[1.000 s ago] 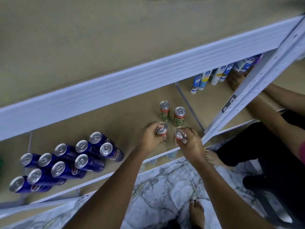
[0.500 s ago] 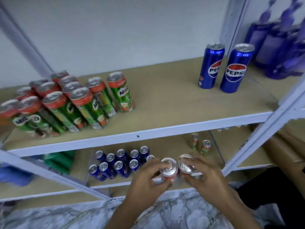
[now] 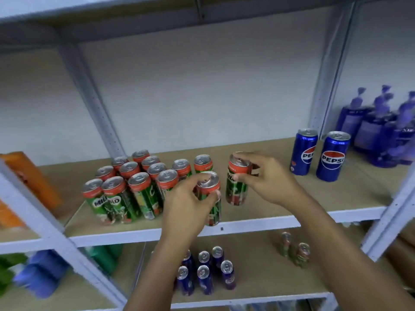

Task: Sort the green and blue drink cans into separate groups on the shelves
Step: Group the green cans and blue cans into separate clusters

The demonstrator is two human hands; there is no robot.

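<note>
My left hand [image 3: 187,203] grips a green Milo can [image 3: 210,198] at its top, over the front of the middle shelf [image 3: 258,225]. My right hand [image 3: 267,178] holds a second green can [image 3: 235,187] upright just to its right. Both cans sit beside a cluster of several green cans [image 3: 132,185] on the shelf's left half. Two blue Pepsi cans [image 3: 318,153] stand at the shelf's right end. On the lower shelf [image 3: 258,297], several blue cans [image 3: 205,270] are grouped under my arms, and two green cans [image 3: 294,248] stand to the right.
Orange packs [image 3: 29,182] lie at the far left of the middle shelf, purple bottles [image 3: 381,129] at the far right. White uprights [image 3: 94,104] frame the bay. Green and blue packs [image 3: 40,270] fill the lower left.
Both hands lifted their green cans from the lower shelf up to the middle shelf, next to the green cluster. The view tilted upward with them.
</note>
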